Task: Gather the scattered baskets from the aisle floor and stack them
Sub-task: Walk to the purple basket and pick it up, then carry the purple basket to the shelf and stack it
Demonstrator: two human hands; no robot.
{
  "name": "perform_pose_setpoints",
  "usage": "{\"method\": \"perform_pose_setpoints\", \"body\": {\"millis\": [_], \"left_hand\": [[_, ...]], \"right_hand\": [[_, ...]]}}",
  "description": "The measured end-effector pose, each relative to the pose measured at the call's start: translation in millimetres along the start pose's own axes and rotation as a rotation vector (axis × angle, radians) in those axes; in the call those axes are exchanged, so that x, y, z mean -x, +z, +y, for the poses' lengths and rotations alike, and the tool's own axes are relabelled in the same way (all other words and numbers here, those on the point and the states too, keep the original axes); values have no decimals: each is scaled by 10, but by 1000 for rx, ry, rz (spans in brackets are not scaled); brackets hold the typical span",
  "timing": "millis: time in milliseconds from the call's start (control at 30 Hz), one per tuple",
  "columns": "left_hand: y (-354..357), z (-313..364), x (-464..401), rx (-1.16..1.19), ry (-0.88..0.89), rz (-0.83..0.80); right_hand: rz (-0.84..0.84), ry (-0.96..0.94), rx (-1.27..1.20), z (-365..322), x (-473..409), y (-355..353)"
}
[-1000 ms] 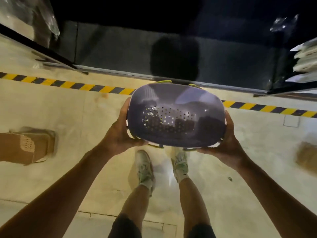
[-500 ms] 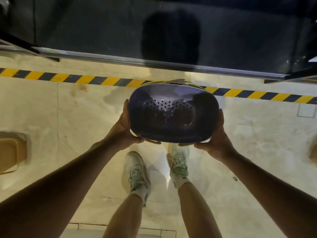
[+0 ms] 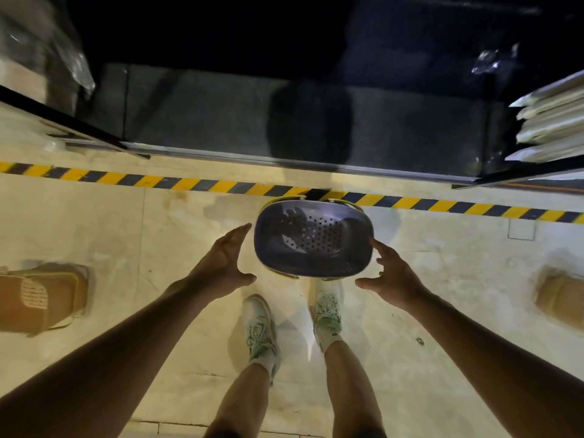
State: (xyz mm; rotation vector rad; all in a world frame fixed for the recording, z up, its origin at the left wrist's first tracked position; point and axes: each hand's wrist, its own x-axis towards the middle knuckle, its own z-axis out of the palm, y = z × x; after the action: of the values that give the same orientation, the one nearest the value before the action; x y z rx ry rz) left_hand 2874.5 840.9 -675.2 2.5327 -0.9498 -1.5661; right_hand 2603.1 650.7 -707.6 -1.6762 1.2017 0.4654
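No brand, label or legible writing can be made out on anything in view. A pale panel of blurred marks is seen on the tan basket (image 3: 41,298) lying on the floor far out to the left of the left hand (image 3: 221,263), but nothing in it can be read.

Half a second ago the purple basket (image 3: 313,241) was clasped at both ends; now it has been released. The left hand is spread wide, fingers straight and thumb splayed, with a clear gap between it and the basket's left end. The right hand (image 3: 390,273) is likewise held wide with fingers relaxed; its fingertips lie at the basket's right edge, and it cannot be told whether they touch it. Neither grip holds anything.

The purple basket is placed between the two open hands, slightly beyond them, over the pale floor (image 3: 142,235) just short of the yellow-and-black hazard tape (image 3: 158,181). Its perforated bottom is seen from above and nothing solid is seen inside, only glare and shadow. Yellow handles are glimpsed at its far and near rims. Whether it rests on the floor cannot be told.

A second tan, blurred object (image 3: 562,298) is seen far to the right of the right hand. White flat packages (image 3: 550,121) are stacked on a shelf further right.
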Motion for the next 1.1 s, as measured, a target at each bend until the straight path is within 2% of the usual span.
{"method": "perform_pose_setpoints", "body": {"millis": [100,267,467,600,733,800,900,1100], "left_hand": [[-424,250,639,-95,57,-3],[-1064,688,1726,-301,238,86],[-1341,1127,2665,-587,495,131],[-1271,1603,2950,-771,659,103],[-1122,2373,3108,-844,860,150],[-967,2802,3158,-951,899,157],[-624,3449,3176,-1006,854,84],[222,4783,3485,-1116,1065,13]], "right_hand": [[-17,51,51,-402,500,-183],[-35,-91,93,-1083,1660,-547],[74,-127,130,-1269,3078,-989],[187,-63,147,-989,3720,-1162],[314,-11,151,-514,4269,-1418],[390,30,103,-237,4540,-1562],[501,121,-18,231,4934,-1772],[674,287,-210,1233,5730,-2068]]}}
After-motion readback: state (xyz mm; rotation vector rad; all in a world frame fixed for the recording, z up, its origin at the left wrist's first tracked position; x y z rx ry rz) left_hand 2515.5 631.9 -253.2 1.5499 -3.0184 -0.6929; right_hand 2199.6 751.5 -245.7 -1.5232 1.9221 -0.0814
